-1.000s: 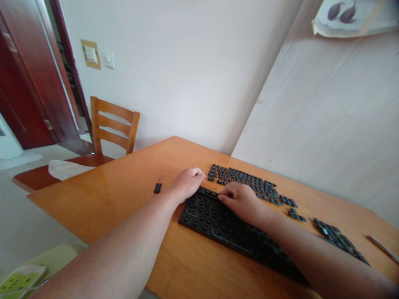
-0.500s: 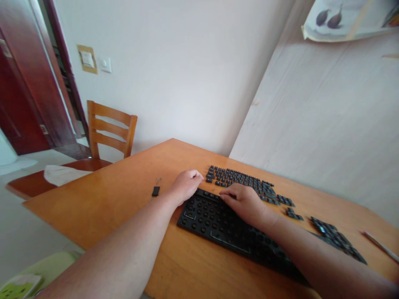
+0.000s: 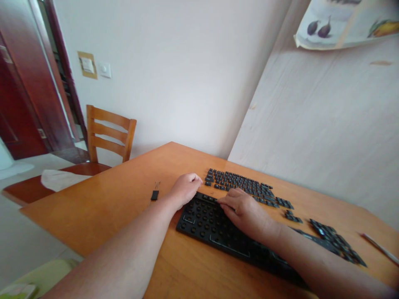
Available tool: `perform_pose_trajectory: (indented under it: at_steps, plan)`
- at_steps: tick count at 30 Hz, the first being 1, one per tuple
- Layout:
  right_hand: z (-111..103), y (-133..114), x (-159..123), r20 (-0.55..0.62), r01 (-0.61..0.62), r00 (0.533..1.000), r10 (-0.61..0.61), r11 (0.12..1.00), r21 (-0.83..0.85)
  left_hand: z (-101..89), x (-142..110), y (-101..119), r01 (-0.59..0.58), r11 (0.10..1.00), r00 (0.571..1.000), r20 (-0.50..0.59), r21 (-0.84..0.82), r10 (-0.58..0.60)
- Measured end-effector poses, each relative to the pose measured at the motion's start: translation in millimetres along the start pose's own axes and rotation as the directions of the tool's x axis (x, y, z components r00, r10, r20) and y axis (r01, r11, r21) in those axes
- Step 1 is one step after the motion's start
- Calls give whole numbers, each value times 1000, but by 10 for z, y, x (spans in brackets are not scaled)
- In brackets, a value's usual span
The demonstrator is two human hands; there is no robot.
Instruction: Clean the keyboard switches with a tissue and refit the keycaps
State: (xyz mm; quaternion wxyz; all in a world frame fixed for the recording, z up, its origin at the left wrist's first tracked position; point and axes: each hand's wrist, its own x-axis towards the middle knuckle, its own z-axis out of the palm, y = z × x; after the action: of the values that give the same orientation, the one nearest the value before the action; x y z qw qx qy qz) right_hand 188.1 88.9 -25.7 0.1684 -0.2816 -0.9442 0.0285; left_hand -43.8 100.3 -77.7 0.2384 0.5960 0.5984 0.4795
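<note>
A black keyboard lies at a slant on the wooden table, most of its key positions bare, with a few keycaps fitted along its far row. My right hand is over that row, thumb and fingers pinched together on a keycap that the fingertips largely cover. By the far left corner of the keyboard, my left hand is closed with its fingers curled; what it holds, if anything, is hidden. Loose black keycaps are laid out in rows just beyond both hands.
More keycaps lie to the right, near a pen-like stick. Left of my left hand is a small black object with wire loops. A wooden chair stands past the table's left edge, and a wall rises behind the table.
The view has tilted up slightly, so everything sits a little lower. Both hands keep nearly the same places at the keyboard, the right fingers shifting only slightly.
</note>
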Motion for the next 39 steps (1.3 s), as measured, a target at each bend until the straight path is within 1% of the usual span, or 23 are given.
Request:
perform_pose_trajectory:
  at_steps: [8, 13, 18, 26, 30, 39]
  plan:
    - [94, 25, 7, 1, 33, 999, -33, 999, -34, 5, 7, -6, -5, 1000, 1000, 4, -2, 5]
    - [42, 13, -1, -2, 29, 1000, -29, 999, -16, 4, 3, -8, -11, 1000, 1000, 3, -24, 11]
    - [-15, -10, -22, -15, -5, 1000, 4, 999, -48, 8, 4, -24, -9, 1000, 1000, -2, -25, 8]
    - [42, -22, -4, 22, 5, 1000, -4, 1000, -27, 2, -2, 3, 4, 1000, 1000, -1, -14, -4]
    - [59, -12, -2, 19, 9, 1000, -9, 999, -32, -11, -12, 36, -4, 1000, 1000, 4, -1, 4]
    - [9, -12, -10, 2, 15, 1000, -15, 998, -63, -4, -1, 23, -3, 1000, 1000, 6, -10, 3]
